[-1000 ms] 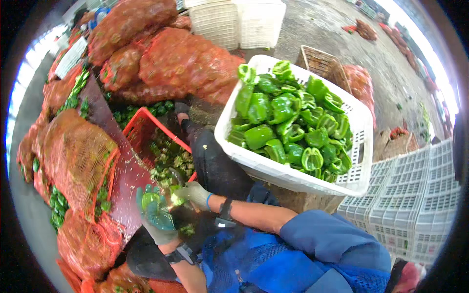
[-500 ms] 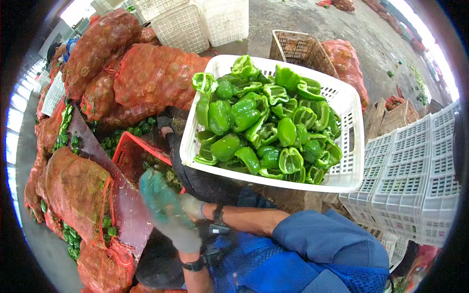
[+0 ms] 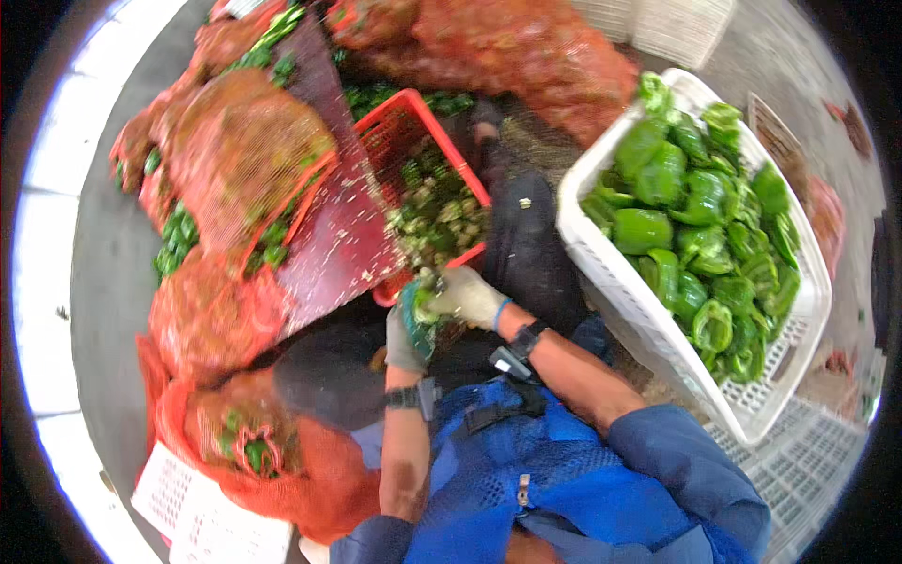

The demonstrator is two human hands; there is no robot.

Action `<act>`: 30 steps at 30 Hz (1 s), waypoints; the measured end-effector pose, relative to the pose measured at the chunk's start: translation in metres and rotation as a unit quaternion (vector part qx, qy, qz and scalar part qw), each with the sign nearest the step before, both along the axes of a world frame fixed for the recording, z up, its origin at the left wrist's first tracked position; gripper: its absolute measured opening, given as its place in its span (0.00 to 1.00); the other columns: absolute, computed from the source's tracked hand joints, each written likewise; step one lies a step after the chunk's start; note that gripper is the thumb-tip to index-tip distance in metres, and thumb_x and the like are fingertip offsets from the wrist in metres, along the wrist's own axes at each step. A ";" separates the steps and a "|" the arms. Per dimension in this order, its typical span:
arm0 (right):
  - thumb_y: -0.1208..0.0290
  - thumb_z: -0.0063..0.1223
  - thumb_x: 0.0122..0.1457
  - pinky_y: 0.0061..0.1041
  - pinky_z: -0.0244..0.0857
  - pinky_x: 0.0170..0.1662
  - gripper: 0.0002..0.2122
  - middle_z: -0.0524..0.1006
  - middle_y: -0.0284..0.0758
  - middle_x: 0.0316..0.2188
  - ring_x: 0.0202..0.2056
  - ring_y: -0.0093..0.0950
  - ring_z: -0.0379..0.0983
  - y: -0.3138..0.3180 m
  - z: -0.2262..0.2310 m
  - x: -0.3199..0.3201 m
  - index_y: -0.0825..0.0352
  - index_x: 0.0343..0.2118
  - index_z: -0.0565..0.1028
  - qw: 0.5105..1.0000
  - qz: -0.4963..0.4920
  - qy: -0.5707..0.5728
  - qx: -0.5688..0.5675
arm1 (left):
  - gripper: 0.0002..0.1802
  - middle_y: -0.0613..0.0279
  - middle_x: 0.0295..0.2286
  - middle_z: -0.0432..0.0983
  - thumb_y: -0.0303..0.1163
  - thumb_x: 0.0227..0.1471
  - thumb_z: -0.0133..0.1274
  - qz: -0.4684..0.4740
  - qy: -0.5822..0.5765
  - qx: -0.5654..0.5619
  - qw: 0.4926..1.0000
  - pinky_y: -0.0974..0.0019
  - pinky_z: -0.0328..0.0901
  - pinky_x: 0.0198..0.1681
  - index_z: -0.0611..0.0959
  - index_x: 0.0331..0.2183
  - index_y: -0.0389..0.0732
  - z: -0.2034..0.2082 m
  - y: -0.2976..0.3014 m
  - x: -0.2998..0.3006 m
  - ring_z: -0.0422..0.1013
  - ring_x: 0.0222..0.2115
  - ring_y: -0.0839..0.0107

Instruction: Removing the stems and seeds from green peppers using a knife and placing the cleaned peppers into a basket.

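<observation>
Green pepper (image 3: 425, 303) sits clasped between both gloved hands just over the near lip of the red crate (image 3: 413, 127) of trimmings: left hand (image 3: 410, 331) cupped under it, right hand (image 3: 467, 297) closed on top. To work it cleanly, I'd judge, keep it over that crate so scraps drop inside, with the white basket (image 3: 658, 329) of finished peppers at the right knee. Fingers overlap; any blade or stem is hidden.
</observation>
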State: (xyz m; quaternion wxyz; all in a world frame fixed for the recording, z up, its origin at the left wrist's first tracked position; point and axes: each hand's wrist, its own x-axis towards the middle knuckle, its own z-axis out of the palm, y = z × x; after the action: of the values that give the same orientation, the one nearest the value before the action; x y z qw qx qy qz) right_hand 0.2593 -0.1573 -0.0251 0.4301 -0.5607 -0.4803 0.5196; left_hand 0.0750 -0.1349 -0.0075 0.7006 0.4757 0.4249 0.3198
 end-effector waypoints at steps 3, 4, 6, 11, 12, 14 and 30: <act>0.71 0.70 0.58 0.30 0.73 0.42 0.15 0.83 0.33 0.36 0.35 0.21 0.77 0.000 0.013 0.003 0.69 0.46 0.81 0.985 -0.069 0.161 -0.001 | 0.27 0.53 0.53 0.82 0.51 0.74 0.45 0.114 -0.240 -0.207 0.942 0.52 0.75 0.57 0.80 0.58 0.39 0.006 0.001 0.003 0.80 0.52 0.58; 0.67 0.70 0.58 0.31 0.74 0.42 0.14 0.84 0.37 0.35 0.35 0.24 0.79 -0.002 0.034 0.004 0.69 0.43 0.81 0.985 -0.086 0.145 -0.028 | 0.27 0.53 0.54 0.82 0.51 0.74 0.45 0.147 -0.250 -0.192 0.938 0.51 0.75 0.57 0.80 0.59 0.41 0.014 -0.004 0.008 0.79 0.53 0.57; 0.62 0.71 0.57 0.34 0.76 0.43 0.15 0.85 0.41 0.34 0.35 0.32 0.82 0.000 0.038 -0.004 0.68 0.40 0.82 0.992 -0.121 0.037 -0.026 | 0.26 0.56 0.56 0.81 0.51 0.73 0.46 0.207 -0.249 -0.152 0.934 0.50 0.75 0.57 0.79 0.60 0.46 -0.006 -0.005 0.001 0.78 0.54 0.56; 0.56 0.69 0.57 0.41 0.76 0.45 0.19 0.85 0.47 0.37 0.41 0.46 0.84 0.002 0.036 -0.020 0.67 0.42 0.82 0.994 -0.063 -0.083 0.014 | 0.25 0.55 0.55 0.81 0.49 0.74 0.45 0.220 -0.219 -0.131 0.941 0.52 0.74 0.58 0.79 0.61 0.46 -0.022 -0.003 0.007 0.78 0.53 0.58; 0.55 0.69 0.58 0.41 0.77 0.46 0.19 0.85 0.48 0.38 0.42 0.47 0.84 0.004 0.038 -0.024 0.67 0.43 0.82 0.990 -0.066 -0.125 -0.016 | 0.26 0.54 0.54 0.81 0.49 0.74 0.44 0.224 -0.223 -0.148 0.937 0.53 0.73 0.59 0.78 0.62 0.46 -0.024 -0.002 0.011 0.78 0.53 0.58; 0.54 0.68 0.59 0.43 0.77 0.48 0.21 0.85 0.50 0.40 0.44 0.50 0.84 0.004 0.058 -0.025 0.67 0.47 0.82 0.981 -0.074 -0.177 -0.022 | 0.24 0.61 0.53 0.80 0.40 0.72 0.52 0.268 -0.233 -0.133 0.926 0.59 0.74 0.56 0.75 0.64 0.42 0.015 -0.014 0.033 0.78 0.52 0.67; 0.61 0.63 0.66 0.29 0.70 0.32 0.14 0.80 0.31 0.34 0.31 0.25 0.75 0.012 0.028 -0.025 0.65 0.48 0.79 0.907 -0.139 0.327 -0.224 | 0.24 0.49 0.60 0.73 0.38 0.68 0.52 0.162 0.193 0.199 0.947 0.55 0.61 0.68 0.79 0.61 0.38 0.015 -0.007 0.042 0.68 0.62 0.55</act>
State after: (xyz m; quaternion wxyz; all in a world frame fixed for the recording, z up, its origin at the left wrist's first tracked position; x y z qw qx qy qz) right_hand 0.2341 -0.1454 0.0025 0.4942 -0.5019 -0.1007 0.7027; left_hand 0.1172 -0.1421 0.0080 0.4347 0.5828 0.5512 0.4093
